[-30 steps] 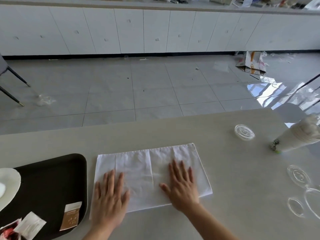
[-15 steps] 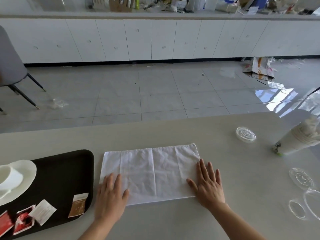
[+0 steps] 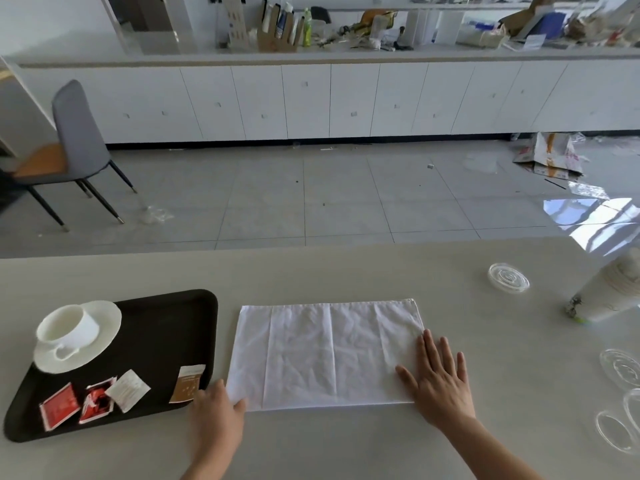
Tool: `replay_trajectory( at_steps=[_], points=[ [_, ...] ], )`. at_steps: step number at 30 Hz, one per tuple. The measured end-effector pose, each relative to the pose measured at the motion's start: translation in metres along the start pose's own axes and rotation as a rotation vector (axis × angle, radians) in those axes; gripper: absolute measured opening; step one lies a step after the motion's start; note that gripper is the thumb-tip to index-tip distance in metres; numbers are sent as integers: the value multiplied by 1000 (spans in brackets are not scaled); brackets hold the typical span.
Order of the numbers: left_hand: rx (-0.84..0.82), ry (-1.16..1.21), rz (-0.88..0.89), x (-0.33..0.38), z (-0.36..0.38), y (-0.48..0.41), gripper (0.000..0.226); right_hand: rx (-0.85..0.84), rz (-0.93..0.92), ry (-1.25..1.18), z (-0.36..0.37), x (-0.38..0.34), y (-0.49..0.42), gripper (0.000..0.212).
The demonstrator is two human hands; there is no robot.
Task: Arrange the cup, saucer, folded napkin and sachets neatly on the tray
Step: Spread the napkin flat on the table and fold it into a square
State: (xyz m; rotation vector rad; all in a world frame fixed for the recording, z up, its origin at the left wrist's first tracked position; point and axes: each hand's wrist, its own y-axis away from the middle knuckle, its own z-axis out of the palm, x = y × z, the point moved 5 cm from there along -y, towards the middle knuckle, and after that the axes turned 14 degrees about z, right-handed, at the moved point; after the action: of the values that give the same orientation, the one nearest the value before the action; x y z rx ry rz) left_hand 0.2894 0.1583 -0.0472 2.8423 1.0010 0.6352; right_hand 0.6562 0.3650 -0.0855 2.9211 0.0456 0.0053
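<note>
A white napkin (image 3: pixel 325 355) lies spread flat on the table, creased into panels. My left hand (image 3: pixel 216 414) is at its near-left corner, fingers curled and thumb on the cloth. My right hand (image 3: pixel 438 379) rests flat with fingers apart on the napkin's near-right edge. To the left is a black tray (image 3: pixel 166 306). On it a white cup (image 3: pixel 69 327) stands on a white saucer (image 3: pixel 104 317) at the far left. Two red sachets (image 3: pixel 60 405), a white sachet (image 3: pixel 128 389) and a brown sachet (image 3: pixel 188 382) lie scattered along the tray's near side.
Clear plastic lids (image 3: pixel 508 277) lie at the far right of the table, with more lids (image 3: pixel 620 367) near the right edge. A stack of paper cups (image 3: pixel 613 292) lies on its side there. A grey chair (image 3: pixel 76 140) stands on the floor beyond the table.
Both hands slid outward across the napkin: the left one to the near-left corner, where its fingers curled, the right one to the right edge. The view tilted up, bringing the cup and saucer fully into sight.
</note>
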Motion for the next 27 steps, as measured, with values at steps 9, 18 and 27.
replay_trajectory(
  at_steps=[9,18,27],
  points=[
    [-38,110,-145,0,1,-22,25,-18,-7,-18,-2,0,0,98],
    [139,461,-189,-3,-11,-6,18,-20,-1,-28,-2,-1,-1,99],
    [253,529,-106,17,-35,-2,7,138,-291,-156,-31,-56,24,65]
  ],
)
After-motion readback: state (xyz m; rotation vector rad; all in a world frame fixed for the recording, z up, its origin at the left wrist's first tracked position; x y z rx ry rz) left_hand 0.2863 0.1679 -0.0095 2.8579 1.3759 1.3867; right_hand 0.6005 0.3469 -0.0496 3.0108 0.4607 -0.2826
